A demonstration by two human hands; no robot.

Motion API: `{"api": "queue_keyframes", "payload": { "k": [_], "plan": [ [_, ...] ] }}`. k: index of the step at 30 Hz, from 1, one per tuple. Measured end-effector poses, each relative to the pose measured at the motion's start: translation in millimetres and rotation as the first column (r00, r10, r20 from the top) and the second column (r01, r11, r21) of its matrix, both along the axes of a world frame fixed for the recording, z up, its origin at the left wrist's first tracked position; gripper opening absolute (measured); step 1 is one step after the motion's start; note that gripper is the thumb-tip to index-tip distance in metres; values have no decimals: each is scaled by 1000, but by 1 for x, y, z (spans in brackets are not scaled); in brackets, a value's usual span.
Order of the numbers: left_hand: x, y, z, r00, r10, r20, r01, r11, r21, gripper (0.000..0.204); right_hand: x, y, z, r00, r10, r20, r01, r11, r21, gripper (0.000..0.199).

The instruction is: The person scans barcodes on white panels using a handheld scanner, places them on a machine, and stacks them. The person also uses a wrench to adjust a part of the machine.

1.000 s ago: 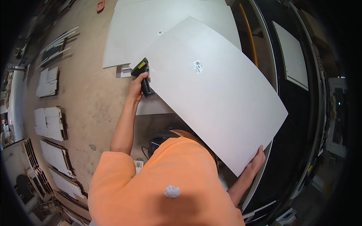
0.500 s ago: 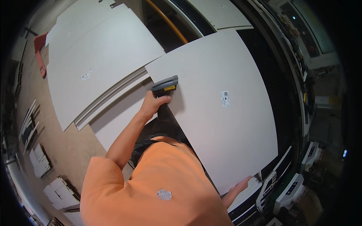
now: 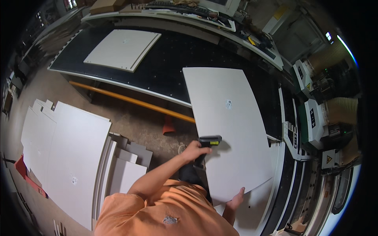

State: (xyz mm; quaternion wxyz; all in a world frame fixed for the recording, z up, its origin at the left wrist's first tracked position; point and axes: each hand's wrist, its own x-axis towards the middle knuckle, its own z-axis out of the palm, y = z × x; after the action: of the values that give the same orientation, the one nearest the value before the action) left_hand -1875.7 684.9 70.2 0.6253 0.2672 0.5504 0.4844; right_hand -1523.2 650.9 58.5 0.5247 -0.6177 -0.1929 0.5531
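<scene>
My left hand (image 3: 193,151) is wrapped round the handle of a dark grey handheld barcode scanner (image 3: 210,139) with a yellow label. The scanner is above the left edge of a large white panel (image 3: 232,145). A small printed sticker (image 3: 228,104) with a code lies on the panel's upper part. My right hand (image 3: 236,198) grips the panel's near edge, its thumb side showing and the other fingers mostly hidden. The panel's far part extends over a black machine table (image 3: 169,51).
A smaller white panel (image 3: 123,49) lies on the table's far left. Stacked white boards (image 3: 75,149) stand at left beside a red pallet-truck part (image 3: 29,179). An orange bar (image 3: 134,101) runs below the table's edge. Machine heads (image 3: 315,118) stand at right; a cluttered desk (image 3: 189,11) is behind.
The view has swung, bringing more of the black table and the machine into sight. The scanner now sits farther down the panel's left edge, away from its far corner. Both hands keep their holds.
</scene>
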Motion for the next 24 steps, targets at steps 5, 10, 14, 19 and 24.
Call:
{"api": "queue_keyframes", "payload": {
  "k": [5, 10, 14, 19, 24],
  "plan": [
    [7, -59, -8, 973, -233, 4, 232, 970, 68, 29, -36, -12, 53, 546, 788, 285, -654, 614, -443, 30],
    [-88, -66, 9, 982, -106, -155, 95, 992, -82, 25, -4, 87, 60, -149, -261, 954, -502, 851, 154, 43],
    [-145, -66, 38, 904, 181, -388, -236, 967, -99, 30, -26, 123, 17, 759, 505, 411, -471, 861, -190, 52],
    [-160, -121, 48, 683, 550, -480, -621, 784, 15, 27, -149, 56, -8, 938, 346, 10, -346, 937, 41, 48],
    [-125, -137, 44, 842, 399, -364, -489, 848, -203, 26, -203, 70, 59, 153, 695, 702, -959, 277, -66, 30]
  ]
}}
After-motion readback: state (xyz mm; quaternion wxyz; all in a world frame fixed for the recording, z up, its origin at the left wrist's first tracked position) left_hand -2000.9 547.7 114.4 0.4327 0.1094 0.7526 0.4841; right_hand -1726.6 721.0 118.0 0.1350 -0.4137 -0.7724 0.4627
